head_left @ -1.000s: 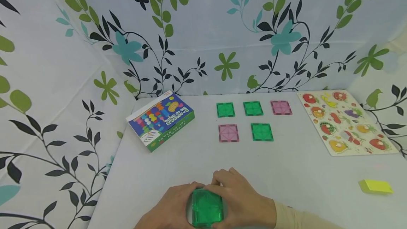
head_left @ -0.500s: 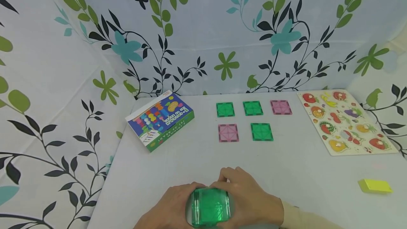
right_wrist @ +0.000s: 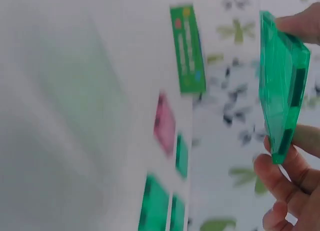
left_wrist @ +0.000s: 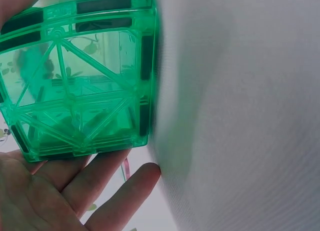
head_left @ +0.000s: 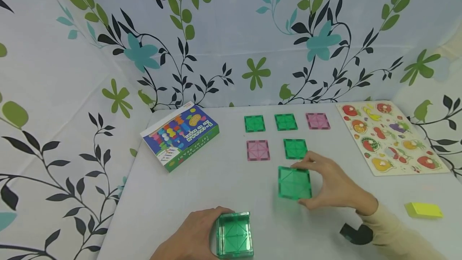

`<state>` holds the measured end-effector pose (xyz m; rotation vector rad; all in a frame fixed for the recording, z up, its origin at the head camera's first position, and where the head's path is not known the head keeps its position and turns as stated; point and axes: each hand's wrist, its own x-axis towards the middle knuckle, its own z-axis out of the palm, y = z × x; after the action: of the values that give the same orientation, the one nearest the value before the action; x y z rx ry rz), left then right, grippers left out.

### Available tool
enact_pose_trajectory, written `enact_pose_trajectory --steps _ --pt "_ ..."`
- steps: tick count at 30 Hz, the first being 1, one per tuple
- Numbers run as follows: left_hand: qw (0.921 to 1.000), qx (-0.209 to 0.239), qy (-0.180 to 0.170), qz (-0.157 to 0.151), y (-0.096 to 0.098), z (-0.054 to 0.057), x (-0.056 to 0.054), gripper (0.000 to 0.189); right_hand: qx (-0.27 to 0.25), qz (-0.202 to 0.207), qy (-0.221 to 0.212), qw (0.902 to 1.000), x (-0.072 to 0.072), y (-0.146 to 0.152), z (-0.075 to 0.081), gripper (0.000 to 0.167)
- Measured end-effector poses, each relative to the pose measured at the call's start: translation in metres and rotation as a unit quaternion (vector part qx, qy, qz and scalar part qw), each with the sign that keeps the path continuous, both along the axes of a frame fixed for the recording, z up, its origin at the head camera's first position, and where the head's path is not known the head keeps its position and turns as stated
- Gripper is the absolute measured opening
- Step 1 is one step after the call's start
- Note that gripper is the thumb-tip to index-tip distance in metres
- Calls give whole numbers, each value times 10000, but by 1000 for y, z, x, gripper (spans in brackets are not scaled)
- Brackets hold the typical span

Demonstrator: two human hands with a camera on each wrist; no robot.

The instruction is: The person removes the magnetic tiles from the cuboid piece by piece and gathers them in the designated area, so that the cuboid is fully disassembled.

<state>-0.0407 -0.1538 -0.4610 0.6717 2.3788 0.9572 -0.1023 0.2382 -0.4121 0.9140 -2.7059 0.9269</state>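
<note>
At the left side of the bench lies a toy carton, printed in blue and green, set slantwise, maybe simply put aside. Right of it and nearer to the person, the left hand grips a green box of joined tiles between thumb and fingers; this side grip probably steadies the box and leaves its upper side, which looks uncovered, free. Farther back, five tiles lie flat and apart: in the rear row a first green tile, a second green tile and a rear pink tile; in the front row a front pink tile and a third green tile. The gaps perhaps prevent them from snapping together, if the dark strips are magnets. Just before the third one, the right hand pinches a lifted green tile by two opposite edges, above the bench, so its face is not covered. At the right lie a fruit puzzle board and, nearer, a yellow block, perhaps placed there to be out of the way.
</note>
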Motion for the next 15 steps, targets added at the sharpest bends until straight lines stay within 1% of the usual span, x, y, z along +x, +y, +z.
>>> enact_pose_trajectory --steps 4,7,9,11,13,15 --pt "10000 -11 87 -40 -1 0 -1 92 78 -181 75 9998 -25 48 -5 68" --pt "9999 -46 138 -25 -2 -1 -1 92 318 -505 63 9982 -44 79 -13 66" --pt "10000 -27 80 4 -2 -1 -1 92 524 -801 -62 9954 -55 97 -19 65" --pt "10000 -2 35 28 -1 -2 0 92 756 -1078 -298 9908 -64 112 -25 65" --pt "10000 43 -26 48 -1 -3 0 91 978 -1254 -552 9857 -73 124 -30 67" --pt "9999 68 -64 61 0 -3 0 90 1200 -1335 -738 9810 -80 132 -33 70"
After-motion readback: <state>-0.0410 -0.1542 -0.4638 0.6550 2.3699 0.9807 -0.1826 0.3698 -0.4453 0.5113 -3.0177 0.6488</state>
